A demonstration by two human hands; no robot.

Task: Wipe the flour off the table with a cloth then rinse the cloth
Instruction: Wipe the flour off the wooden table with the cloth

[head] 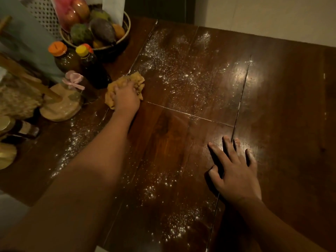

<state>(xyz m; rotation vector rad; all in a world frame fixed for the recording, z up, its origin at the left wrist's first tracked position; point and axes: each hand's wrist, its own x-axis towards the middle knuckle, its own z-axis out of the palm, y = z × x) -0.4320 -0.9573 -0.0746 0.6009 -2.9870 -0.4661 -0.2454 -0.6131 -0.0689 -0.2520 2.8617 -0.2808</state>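
Observation:
A dark wooden table (pixel 283 99) fills the view. White flour (pixel 174 73) is scattered over its far middle, with more patches near the front edge and along the left side. My left hand (pixel 126 98) reaches forward and presses down on a crumpled yellow cloth (pixel 135 79), gripping it against the table left of the far flour patch. My right hand (pixel 236 170) lies flat on the table at the right, fingers spread, holding nothing.
At the far left stand a basket of fruit (pixel 101 31), two dark bottles with an orange cap (pixel 57 48) and a yellow cap (pixel 81 50), a small bag with a pink bow (pixel 72 82), a wooden stand (pixel 58 108) and jars. A pale wall runs behind the table.

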